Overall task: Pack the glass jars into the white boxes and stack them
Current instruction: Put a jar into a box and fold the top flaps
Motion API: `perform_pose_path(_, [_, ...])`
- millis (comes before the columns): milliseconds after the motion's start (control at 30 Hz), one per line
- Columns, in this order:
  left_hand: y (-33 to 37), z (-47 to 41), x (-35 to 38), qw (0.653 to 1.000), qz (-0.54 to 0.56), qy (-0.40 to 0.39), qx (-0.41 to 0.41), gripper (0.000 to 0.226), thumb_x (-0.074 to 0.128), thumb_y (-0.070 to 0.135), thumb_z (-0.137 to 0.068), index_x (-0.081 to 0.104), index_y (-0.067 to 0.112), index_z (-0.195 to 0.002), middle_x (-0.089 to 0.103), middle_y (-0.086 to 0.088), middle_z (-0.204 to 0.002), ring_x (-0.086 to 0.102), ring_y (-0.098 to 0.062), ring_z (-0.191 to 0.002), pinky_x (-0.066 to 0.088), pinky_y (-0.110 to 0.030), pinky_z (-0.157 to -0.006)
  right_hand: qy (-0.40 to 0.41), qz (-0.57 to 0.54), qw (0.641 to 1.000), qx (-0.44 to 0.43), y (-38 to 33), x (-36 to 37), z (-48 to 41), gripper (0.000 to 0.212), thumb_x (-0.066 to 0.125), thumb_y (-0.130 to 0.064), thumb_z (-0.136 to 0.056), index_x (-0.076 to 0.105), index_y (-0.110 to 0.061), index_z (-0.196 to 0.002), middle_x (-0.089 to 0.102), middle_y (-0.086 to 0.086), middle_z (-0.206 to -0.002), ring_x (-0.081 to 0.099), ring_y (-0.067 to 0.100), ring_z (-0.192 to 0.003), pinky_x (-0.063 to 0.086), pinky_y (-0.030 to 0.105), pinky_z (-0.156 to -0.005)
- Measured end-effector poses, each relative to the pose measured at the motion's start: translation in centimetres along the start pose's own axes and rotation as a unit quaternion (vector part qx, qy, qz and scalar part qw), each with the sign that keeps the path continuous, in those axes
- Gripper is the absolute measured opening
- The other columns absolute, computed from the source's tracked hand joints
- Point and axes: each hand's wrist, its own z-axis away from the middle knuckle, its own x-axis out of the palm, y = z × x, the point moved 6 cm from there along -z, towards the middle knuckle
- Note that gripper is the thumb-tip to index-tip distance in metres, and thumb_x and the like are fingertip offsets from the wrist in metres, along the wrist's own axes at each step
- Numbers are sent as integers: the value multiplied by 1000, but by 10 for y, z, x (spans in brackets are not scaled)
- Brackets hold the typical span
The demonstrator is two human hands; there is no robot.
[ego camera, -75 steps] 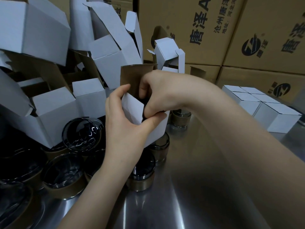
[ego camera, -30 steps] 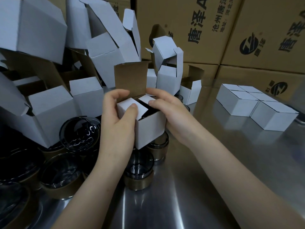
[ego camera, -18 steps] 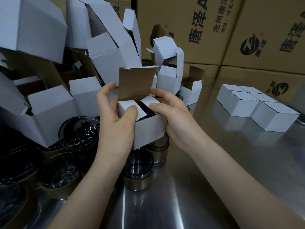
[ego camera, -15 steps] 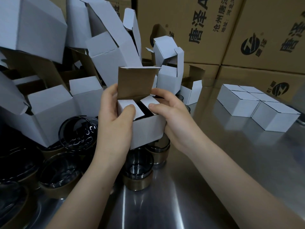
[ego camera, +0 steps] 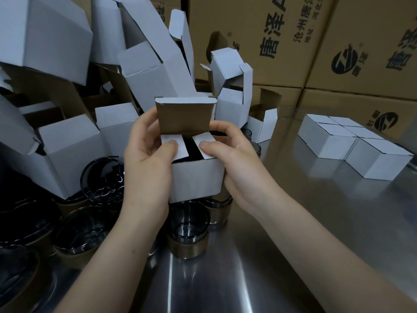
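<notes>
Box [ego camera: 196, 177], centre frame: left hand [ego camera: 146, 163], right hand [ego camera: 239, 168] grasping it, thumbs pinning flaps [ego camera: 172, 146]. We should hold flaps flat, then tuck lid [ego camera: 185, 118].

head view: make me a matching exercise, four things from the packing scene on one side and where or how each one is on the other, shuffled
1 top lid
2 side flaps
3 closed white boxes
4 glass jar

a grouped on the table, far right
b upright, brown inside showing
c standing below the held box
d pressed down by thumbs of left hand and right hand

Pairs: 1-b, 2-d, 3-a, 4-c
</notes>
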Motion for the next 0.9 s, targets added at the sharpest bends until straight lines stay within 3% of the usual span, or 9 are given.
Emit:
perform_pose_path(100, [-1, -1, -1, 1000, -3, 3, -6, 56, 43, -13, -90, 59, 36, -113, 72, 8, -113, 68, -16, -107, 55, -30, -83, 7, 6, 1000, 7, 2, 0, -1, 30, 63, -11, -90, 58, -27, -114, 65, 6, -110, 68, 16, -91, 57, 29, -75])
perform_pose_path(200, [-2, 0, -2, 1000, -18, 4, -5, 45, 47, -10, -91, 61, 30, -106, 73, 6, -106, 68, -17, -104, 54, -34, -86, 11, 16, 1000, 10, 3, 0, -1, 28, 63, -14, -89, 59, -28, -113, 66, 4, -109, 68, 11, -87, 55, 22, -69])
perform_pose_path(300, [-1, 0, -1, 1000, -15, 8, -7, 29, 55, -3, -93, 64, 25, -94, 72, 2, -101, 66, -24, -105, 53, -42, -93, 13, 21, 1000, 13, 4, 0, -1, 22, 64, -20, -91, 58, -30, -110, 67, -2, -108, 67, 1, -86, 51, 19, -73])
perform_pose_path(433, [-1, 0, 0, 1000, -5, 10, -17, 24, 59, 0, -93, 64, 23, -88, 71, 14, -92, 67, -13, -94, 53, -31, -83, 7, 20, 999, 27, 6, 2, -2, 23, 62, -29, -94, 55, -27, -116, 67, -8, -108, 65, -1, -94, 48, 23, -82])
perform_pose_path(533, [-2, 0, -1, 1000, -7, 16, -21, 25, 59, 0, -93, 66, 24, -88, 71, 9, -96, 66, -18, -98, 54, -38, -89, -14, 9, 999, 38, 7, 2, -2, 26, 62, -27, -93, 54, -25, -118, 66, -9, -102, 64, -7, -85, 47, 22, -81])
perform_pose_path(600, [-1, 1, -2, 1000, -8, 20, -23, 25, 58, 1, -93, 66, 24, -89, 71, 5, -99, 66, -21, -102, 52, -45, -95, -38, 13, 998, 42, 5, 1, -2, 32, 65, -28, -89, 55, -23, -119, 68, -5, -105, 66, -3, -90, 50, 27, -88])
perform_pose_path(733, [-2, 1, -2, 999, -12, 23, -28, 25, 56, 3, -95, 67, 25, -93, 71, -1, -106, 65, -27, -108, 48, -55, -101, -126, 1, 990, 69, 0, -8, -6, 55, 62, -23, -79, 52, -17, -132, 65, 8, -126, 62, 20, -116, 48, 40, -101])
perform_pose_path(800, [-3, 2, -2, 999, -15, 23, -31, 27, 53, 1, -96, 67, 24, -98, 71, -2, -109, 65, -26, -109, 48, -55, -102, -173, -5, 982, 74, -2, -14, -7, 57, 61, -15, -81, 49, -16, -137, 62, 11, -131, 60, 24, -119, 49, 38, -99])
perform_pose_path(900, [-4, 2, -2, 999, -16, 23, -41, 33, 48, -3, -94, 65, 20, -112, 71, 1, -113, 65, -22, -111, 47, -52, -103, -184, -16, 980, 68, -2, -20, -9, 49, 63, -11, -82, 54, -20, -129, 67, 3, -122, 65, 18, -111, 53, 29, -89])
